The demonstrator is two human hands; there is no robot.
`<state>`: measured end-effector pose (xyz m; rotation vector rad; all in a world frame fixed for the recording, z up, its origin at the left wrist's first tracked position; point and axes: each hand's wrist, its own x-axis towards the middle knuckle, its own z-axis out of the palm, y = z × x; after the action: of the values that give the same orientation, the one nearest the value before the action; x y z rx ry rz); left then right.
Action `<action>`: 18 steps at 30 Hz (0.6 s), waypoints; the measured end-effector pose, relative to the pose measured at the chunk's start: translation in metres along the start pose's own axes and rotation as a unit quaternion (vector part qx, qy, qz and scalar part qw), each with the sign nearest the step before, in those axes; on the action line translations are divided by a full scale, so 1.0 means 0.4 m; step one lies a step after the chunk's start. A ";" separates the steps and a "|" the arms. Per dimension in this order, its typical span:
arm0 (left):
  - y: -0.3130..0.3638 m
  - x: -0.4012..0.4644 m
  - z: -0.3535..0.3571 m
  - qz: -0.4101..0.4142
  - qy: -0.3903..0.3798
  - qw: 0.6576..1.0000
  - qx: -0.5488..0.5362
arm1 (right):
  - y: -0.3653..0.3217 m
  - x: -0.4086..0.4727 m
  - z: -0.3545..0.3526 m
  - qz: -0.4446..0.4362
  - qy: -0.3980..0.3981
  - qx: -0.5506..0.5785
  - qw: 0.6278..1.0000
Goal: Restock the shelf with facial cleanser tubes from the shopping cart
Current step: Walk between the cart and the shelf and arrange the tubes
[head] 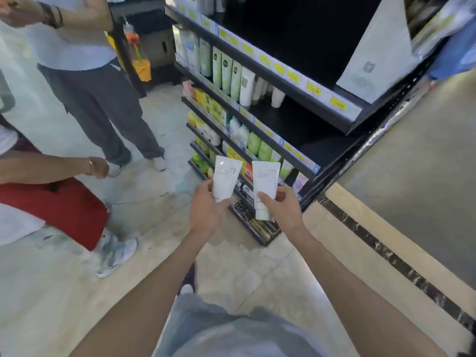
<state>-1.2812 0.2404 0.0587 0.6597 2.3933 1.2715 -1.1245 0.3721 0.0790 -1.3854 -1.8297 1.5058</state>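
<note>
Presently, both hands are loaded and raised in front of the shelf unit. The left hand point(206, 210) grips a white facial cleanser tube, the left tube point(226, 177), low on its body, thumb across the front and fingers curled behind. The right hand point(282, 211) grips a matching right tube point(265, 186) in the same manner, near the cap end. Both tubes stand roughly upright with the crimped end up and the printed face toward the wearer; in my judgement this orientation allows label checking and matches the cap-down stance of stock already shelved.

The two tubes are held apart, not touching, in the air between the wearer and the lower tiers. Neither is yet on a shelf.

The second shelf point(257, 124) carries a row of green tubes point(226, 70) followed by one standing white tube point(246, 86), with a dark vacant stretch to its right. That gap appears to be the intended slot, since the white stock there resembles the tubes in hand. A few blurred white items sit further back; their kind cannot be told.

The shopping cart is not clearly identifiable in view. Two bystanders occupy the aisle at left, well apart from the hands.

Risk noted: reaching with both hands at once may knock the standing white tube.
</note>
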 end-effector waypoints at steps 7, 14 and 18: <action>0.005 0.325 -0.014 0.041 -0.078 0.995 0.044 | -0.107 0.173 0.124 0.024 0.076 0.024 0.996; 0.028 0.591 -0.032 0.126 -0.149 0.978 0.071 | -0.201 0.309 0.226 0.043 0.158 0.049 0.985; 0.035 0.683 -0.014 0.131 -0.170 0.973 0.087 | -0.242 0.377 0.248 0.040 0.194 0.049 0.979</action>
<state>-1.5074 0.3939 0.0495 1.1761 2.1961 0.9498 -1.3102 0.4581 0.0905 -1.5883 -1.4584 1.2340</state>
